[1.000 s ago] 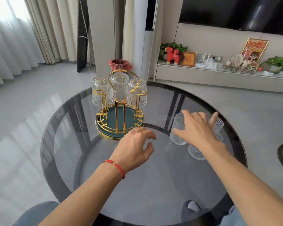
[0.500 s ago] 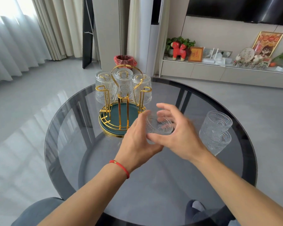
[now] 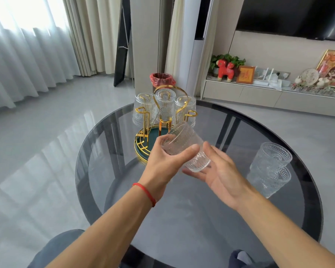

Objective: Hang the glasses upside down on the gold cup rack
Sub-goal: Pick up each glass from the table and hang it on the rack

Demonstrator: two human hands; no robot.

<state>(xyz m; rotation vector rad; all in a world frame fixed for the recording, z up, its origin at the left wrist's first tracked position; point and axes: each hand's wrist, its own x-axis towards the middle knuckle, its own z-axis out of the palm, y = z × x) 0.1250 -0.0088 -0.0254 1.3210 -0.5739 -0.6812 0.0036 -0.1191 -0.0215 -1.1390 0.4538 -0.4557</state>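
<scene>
A ribbed clear glass (image 3: 184, 146) lies tilted on its side in the air just in front of the gold cup rack (image 3: 163, 115). My left hand (image 3: 162, 163) grips it with thumb and fingers around its body. My right hand (image 3: 219, 171) is under and to the right of the glass, palm up and fingers spread, with its fingertips near the glass's lower end. Three glasses hang upside down on the far side of the rack: one left (image 3: 142, 111), one middle (image 3: 164, 101), one right (image 3: 186, 109). The near pegs are bare. Two more glasses (image 3: 275, 157) (image 3: 269, 180) stand upright at the table's right.
The rack stands on a green round tray with a gold rim (image 3: 141, 146) on a round dark glass table (image 3: 182, 219). A red-lined bin (image 3: 161, 79) is on the floor behind. A low cabinet with ornaments (image 3: 259, 91) runs along the right wall.
My right hand took a glass from the table's right side and brought it to the middle. My left hand now holds it, tilted, and my right hand has opened.
</scene>
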